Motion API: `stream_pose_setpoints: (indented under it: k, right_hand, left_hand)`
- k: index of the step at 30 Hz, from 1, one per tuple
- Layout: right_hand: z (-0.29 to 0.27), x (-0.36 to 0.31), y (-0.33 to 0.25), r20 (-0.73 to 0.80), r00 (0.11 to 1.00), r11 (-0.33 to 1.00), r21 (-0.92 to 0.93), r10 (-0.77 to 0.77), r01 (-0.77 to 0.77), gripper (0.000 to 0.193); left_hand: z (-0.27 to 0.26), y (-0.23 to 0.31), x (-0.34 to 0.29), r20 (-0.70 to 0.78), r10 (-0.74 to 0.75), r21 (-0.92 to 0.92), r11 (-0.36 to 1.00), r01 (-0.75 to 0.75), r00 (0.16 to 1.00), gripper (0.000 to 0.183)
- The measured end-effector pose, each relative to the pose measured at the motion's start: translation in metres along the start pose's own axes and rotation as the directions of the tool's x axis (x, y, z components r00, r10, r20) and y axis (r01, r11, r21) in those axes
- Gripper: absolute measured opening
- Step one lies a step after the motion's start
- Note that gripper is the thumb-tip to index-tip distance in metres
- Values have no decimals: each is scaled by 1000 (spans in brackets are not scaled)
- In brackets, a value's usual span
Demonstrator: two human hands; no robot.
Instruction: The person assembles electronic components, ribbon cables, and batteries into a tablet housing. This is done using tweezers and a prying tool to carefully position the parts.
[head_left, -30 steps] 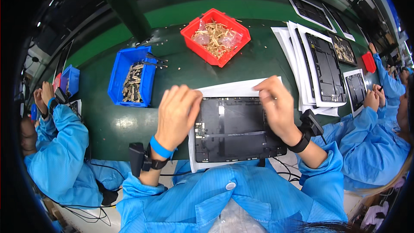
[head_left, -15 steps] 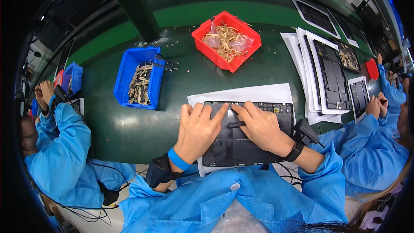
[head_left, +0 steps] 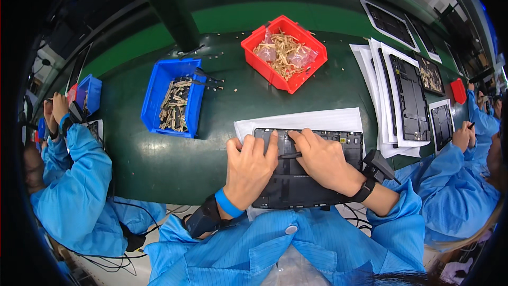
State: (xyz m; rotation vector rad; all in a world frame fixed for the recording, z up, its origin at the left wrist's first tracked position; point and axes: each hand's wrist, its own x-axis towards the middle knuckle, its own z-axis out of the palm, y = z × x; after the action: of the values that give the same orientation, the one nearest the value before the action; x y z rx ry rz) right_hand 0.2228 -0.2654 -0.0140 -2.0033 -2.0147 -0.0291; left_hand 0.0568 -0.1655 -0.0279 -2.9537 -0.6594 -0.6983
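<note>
A black tablet back cover [head_left: 296, 188], or a similar flat housing, lies on a white sheet [head_left: 317, 118] in front of me. My left hand [head_left: 250, 167] rests on its left part, index finger stretched to the far edge, other fingers curled, thumb hidden; I see nothing held in it. My right hand [head_left: 325, 161] is closed around a short black stick-like tool [head_left: 289, 155], whose end points left across the cover. Its index fingertip touches the cover close to the far edge. Whatever small piece may lie under the fingertips is too small to make out.
Ahead stand a blue bin [head_left: 197, 107] with thin strips and a red bin [head_left: 312, 70] with tan strips and clear plastic. Black housings [head_left: 410, 98] with white sheets are stacked at right. Co-workers in blue sit on both sides; a dark post [head_left: 172, 13] rises behind the blue bin.
My left hand has drawn slightly nearer to me, its index finger more bent. The right hand keeps the black tool near the same spot on the cover. The whole view has shifted slightly.
</note>
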Motion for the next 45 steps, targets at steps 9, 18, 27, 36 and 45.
stream_pose_setpoints:
  k: [9,18,27,36,45]
  right_hand:
    - [-15,28,32,-89,996,958,285,10,16,20]
    - [4,41,38,-6,954,953,40,-301,301,14]
    - [-41,31,66,16,998,996,53,-68,67,39]
    - [-67,31,94,434,899,943,321,-65,-87,34]
    - [-75,42,95,563,826,492,719,0,-490,29]
  left_hand:
    - [1,-35,43,-90,114,-397,907,-141,989,12]
    - [13,-47,52,-76,420,-231,875,-426,904,11]
    - [5,-32,41,125,245,-85,968,-236,961,17]
    - [-28,-53,47,227,249,-605,794,-64,941,18]
    - [-35,-68,60,536,3,-814,-263,517,844,27]
